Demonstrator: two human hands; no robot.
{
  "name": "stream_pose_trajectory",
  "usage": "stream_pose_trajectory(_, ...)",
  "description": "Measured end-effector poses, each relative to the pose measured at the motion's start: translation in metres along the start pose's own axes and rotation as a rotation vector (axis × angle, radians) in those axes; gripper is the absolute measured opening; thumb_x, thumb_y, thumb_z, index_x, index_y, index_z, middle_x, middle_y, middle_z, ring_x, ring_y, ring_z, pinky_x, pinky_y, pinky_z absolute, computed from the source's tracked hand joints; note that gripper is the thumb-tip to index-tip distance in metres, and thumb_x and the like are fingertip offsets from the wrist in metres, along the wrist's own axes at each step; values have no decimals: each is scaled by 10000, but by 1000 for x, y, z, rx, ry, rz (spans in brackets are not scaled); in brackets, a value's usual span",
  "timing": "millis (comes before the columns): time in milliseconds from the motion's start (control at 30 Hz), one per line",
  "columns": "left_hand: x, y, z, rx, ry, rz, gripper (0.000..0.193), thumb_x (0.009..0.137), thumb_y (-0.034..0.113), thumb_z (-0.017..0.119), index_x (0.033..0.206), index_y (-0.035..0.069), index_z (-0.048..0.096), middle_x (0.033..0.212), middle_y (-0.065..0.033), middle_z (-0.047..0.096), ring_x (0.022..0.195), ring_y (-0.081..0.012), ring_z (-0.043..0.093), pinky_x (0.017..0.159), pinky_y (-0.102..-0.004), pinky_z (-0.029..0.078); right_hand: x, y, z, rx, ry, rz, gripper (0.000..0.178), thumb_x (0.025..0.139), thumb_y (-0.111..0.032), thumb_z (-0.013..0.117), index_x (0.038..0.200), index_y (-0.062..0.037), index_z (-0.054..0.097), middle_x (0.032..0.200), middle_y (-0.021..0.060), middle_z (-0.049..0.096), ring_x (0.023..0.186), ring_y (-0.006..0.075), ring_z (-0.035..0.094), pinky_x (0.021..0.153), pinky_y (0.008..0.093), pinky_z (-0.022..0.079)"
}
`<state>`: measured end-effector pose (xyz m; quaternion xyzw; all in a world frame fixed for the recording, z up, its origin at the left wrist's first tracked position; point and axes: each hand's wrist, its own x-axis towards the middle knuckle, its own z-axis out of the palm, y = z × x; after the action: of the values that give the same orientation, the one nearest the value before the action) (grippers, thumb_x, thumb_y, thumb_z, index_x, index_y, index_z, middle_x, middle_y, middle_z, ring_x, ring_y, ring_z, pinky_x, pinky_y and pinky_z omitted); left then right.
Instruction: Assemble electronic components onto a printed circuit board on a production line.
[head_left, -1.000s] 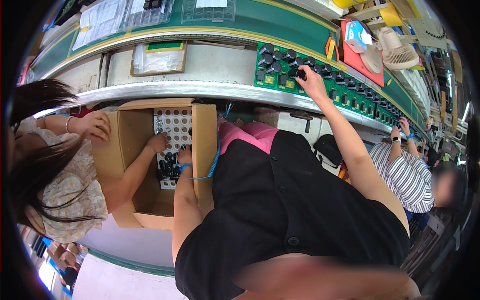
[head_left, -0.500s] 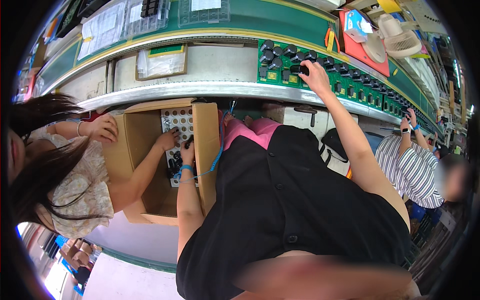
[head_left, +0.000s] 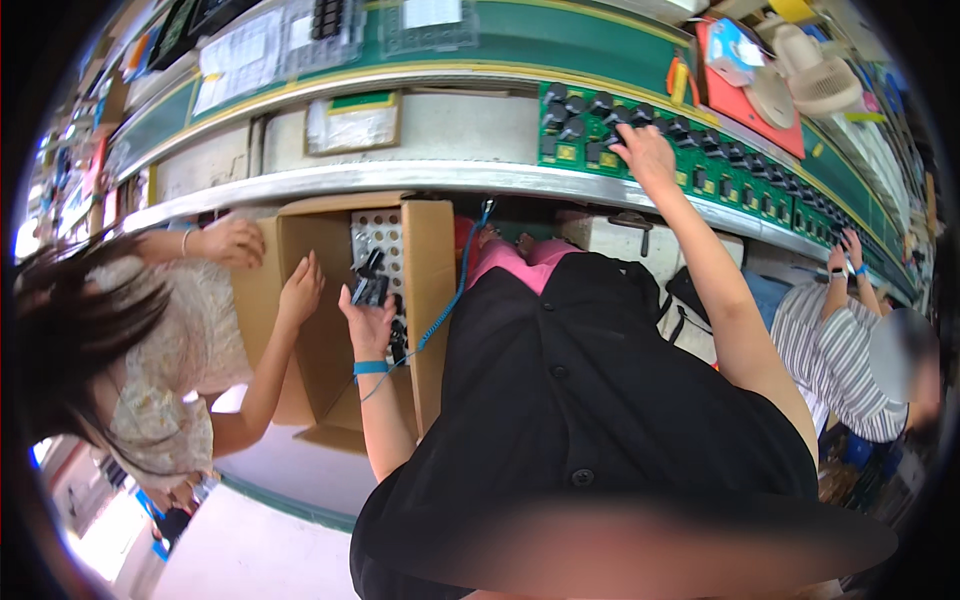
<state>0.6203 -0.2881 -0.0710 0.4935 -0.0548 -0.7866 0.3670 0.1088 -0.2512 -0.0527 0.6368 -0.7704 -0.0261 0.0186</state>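
Observation:
My left hand [head_left: 368, 328] is palm up over the cardboard box [head_left: 432, 270], cupped around several black cylindrical capacitors [head_left: 371, 286]. A blue wrist strap with a coiled cord is on that wrist. Inside the box lies a white tray with round holes [head_left: 378, 228], with more black parts near its lower end. My right hand [head_left: 647, 158] reaches to the green circuit board [head_left: 549, 150] on the conveyor line. Its thumb and fingers close on a black capacitor [head_left: 613, 139], partly hidden by them, among other capacitors standing on the board.
A co-worker's hand [head_left: 302, 290] is at the box's left side, the other [head_left: 235, 243] at its far-left flap. Along the line's metal rail [head_left: 350, 178], boards continue right toward another person [head_left: 845, 350]. Beyond lie orange-handled pliers [head_left: 680, 80], a red tray [head_left: 745, 98] and a fan [head_left: 825, 85].
My left hand has come up from the tray, turned palm up with capacitors in it. My right hand has lowered its capacitor to the board. The co-worker's hand has withdrawn from the tray leftward.

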Motion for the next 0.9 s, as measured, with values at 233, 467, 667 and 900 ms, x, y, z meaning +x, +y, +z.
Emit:
stream_pose_trajectory(233, -26, 9, 111, -103, -338, -219, 672, 832, 644, 351, 1083, 44, 520, 906, -144, 550, 588, -166, 424, 421, -226, 316, 10, -74, -79, 668, 71, -223, 340, 799, -221, 632, 1121, -125, 581, 1047, 99, 599, 1000, 276, 540, 870, 356, 439)
stream_pose_trajectory(467, -5, -33, 170, 140, -646, -323, 577, 892, 605, 295, 964, 80, 521, 762, -40, 567, 557, -124, 490, 407, -207, 297, -3, -161, -133, 1103, -32, -590, 415, 736, -155, 680, 1126, -60, 571, 1053, 112, 589, 966, 278, 551, 843, 358, 436)
stream_pose_trajectory(667, -21, -43, 191, 233, -555, -366, 544, 909, 586, 284, 1009, 96, 496, 751, -28, 485, 578, -102, 418, 429, -196, 268, -14, -139, -120, 1098, 0, -461, 320, 745, -115, 671, 1048, -64, 582, 1068, 101, 573, 918, 228, 563, 759, 310, 473)
stream_pose_trajectory(900, -7, -38, 168, 318, -533, -313, 307, 939, 339, 446, 1137, 106, 477, 797, -40, 494, 586, -90, 417, 453, -185, 298, 11, -17, -45, 722, -2, 77, 268, 751, -54, 609, 1015, -95, 601, 1040, 91, 479, 923, 279, 550, 793, 351, 456)
